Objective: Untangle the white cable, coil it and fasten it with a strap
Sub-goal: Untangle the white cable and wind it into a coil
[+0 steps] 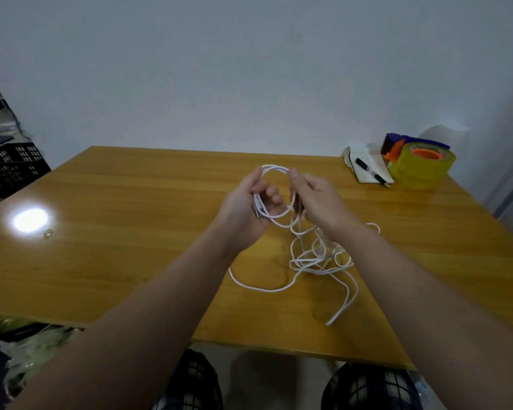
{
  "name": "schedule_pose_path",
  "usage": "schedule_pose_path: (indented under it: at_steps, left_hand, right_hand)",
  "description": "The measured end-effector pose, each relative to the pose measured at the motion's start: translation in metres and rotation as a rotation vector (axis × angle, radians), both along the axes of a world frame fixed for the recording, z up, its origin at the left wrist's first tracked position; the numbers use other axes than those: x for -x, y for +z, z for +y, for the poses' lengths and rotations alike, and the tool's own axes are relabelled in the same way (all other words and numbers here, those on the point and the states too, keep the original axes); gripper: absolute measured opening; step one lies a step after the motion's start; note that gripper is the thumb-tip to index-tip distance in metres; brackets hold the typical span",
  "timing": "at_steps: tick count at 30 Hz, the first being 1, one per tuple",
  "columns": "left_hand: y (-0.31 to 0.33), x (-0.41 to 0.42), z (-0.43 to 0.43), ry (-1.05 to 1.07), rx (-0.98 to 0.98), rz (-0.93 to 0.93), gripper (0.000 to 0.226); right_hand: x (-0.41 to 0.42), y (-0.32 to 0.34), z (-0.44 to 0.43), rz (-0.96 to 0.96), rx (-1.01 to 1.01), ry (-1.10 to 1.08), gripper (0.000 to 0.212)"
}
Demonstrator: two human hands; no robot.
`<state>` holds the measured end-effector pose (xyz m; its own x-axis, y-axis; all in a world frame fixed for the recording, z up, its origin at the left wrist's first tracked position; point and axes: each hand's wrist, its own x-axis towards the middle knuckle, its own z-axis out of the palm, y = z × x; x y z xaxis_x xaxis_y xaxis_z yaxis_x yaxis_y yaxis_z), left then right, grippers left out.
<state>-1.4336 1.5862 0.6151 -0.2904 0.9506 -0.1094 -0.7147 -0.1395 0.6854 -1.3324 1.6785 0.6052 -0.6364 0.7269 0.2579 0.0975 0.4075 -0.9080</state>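
**Asker:** Which step are you on?

**Me:** Coiling, I'd judge, with the untangling only part done. My left hand (249, 202) has its fingers curled round a few small loops of the thin, round white cable (308, 263), held up above the glossy yellow-brown wooden table (131, 232). My right hand (317, 199) pinches the top of the same loops between thumb and forefinger. The rest of the cable lies in a loose tangle on the table, just under my right wrist.

**Asker:** And the next move?

**Me:** Probably to draw slack from the tangle with my right hand and lay another turn into my left, easing crossings apart as they lift. I can't pick out a strap.

**Asker:** Room enough?

**Me:** Plenty to the left and ahead. At the far right corner sit a yellow roll of tape in a blue-and-orange dispenser (421, 165) and a white notebook with a black pen (370, 171), well apart from the cable. One free end lies near the table's near edge and might slip off.
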Motion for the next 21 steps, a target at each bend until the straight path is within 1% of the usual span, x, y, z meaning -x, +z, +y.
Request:
schedule_pose_path:
  at_steps: [2,3,4,6,9,11,13,14,15,16,18,20,21]
  left_hand:
    - [0.007,0.01,0.001,0.077,-0.044,-0.074,0.053]
    - [0.011,0.017,-0.001,0.107,-0.064,-0.083,0.056]
    - [0.015,0.023,-0.003,0.128,-0.09,-0.082,0.059]
    - [0.022,0.034,-0.008,0.128,-0.137,-0.047,0.06]
    - [0.027,0.034,-0.011,0.026,-0.127,0.091,0.057]
    - [0.025,0.022,-0.01,-0.087,-0.101,0.126,0.052]
    - [0.025,0.007,-0.009,-0.208,-0.081,0.15,0.046]
    - [0.024,0.0,-0.009,-0.263,-0.079,0.17,0.043]
    - [0.025,-0.006,-0.008,-0.312,-0.088,0.178,0.039]
    - [0.027,-0.012,-0.007,-0.343,-0.104,0.17,0.035]
    - [0.032,-0.021,-0.002,-0.334,-0.131,0.139,0.035]
    - [0.034,-0.023,0.008,-0.245,-0.149,0.117,0.038]
    - [0.034,-0.02,0.015,-0.179,-0.15,0.145,0.035]
  right_hand:
    - [-0.01,-0.002,0.008,-0.056,0.116,0.138,0.04]
    - [-0.017,-0.003,0.014,-0.079,0.167,0.19,0.035]
    - [-0.025,-0.003,0.021,-0.097,0.209,0.218,0.029]
    - [-0.041,-0.004,0.034,-0.147,0.209,0.219,0.024]
    - [-0.051,-0.007,0.041,-0.198,0.069,0.114,0.017]
    - [-0.044,-0.011,0.043,-0.162,-0.06,-0.092,0.019]
    - [-0.033,-0.016,0.047,-0.157,-0.141,-0.329,0.024]
    - [-0.028,-0.015,0.046,-0.201,-0.179,-0.4,0.025]
    - [-0.024,-0.016,0.045,-0.273,-0.234,-0.424,0.026]
    - [-0.02,-0.015,0.042,-0.37,-0.306,-0.412,0.026]
    - [-0.012,-0.016,0.032,-0.582,-0.462,-0.309,0.024]
    - [-0.005,-0.016,0.016,-0.751,-0.613,-0.163,0.029]
    - [-0.002,-0.017,0.009,-0.783,-0.691,-0.081,0.031]
